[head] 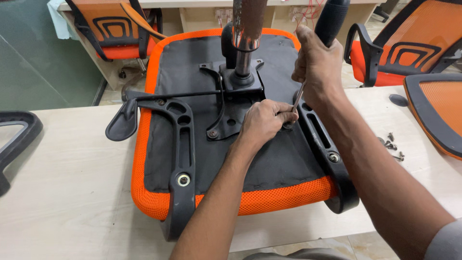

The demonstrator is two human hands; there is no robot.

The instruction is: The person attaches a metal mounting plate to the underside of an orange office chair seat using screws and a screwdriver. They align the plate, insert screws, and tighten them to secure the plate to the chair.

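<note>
1. The work in hand looks like driving a screw into the right-side armrest bracket of an upturned chair seat, which lies cushion down on the pale surface in the middle of the frame.
2. Nearest to the camera, both forearms enter from the lower edge and rise toward the centre. The left forearm runs up the middle and the right one comes from the lower right corner.
3. The left hand lies on the black underside, its fingers curled together and pinching the lower end of the thin metal tool just beside the bracket. I judge that this hand should keep the tip seated in the screw head, so it does not slip.
4. The right hand is higher, closed in a fist around the upper part of the tool, with the wrist bent downward. To do it well, I think the shaft must stay upright over the hole and the pressure must go straight down.
5. On the left side, the other armrest bracket already shows a screw with washer.
6. Farther right, loose screws lie on the surface, well apart from the hands.
7. Farthest, the chrome gas cylinder stands up from the seat plate, and other orange chairs are behind.
</note>
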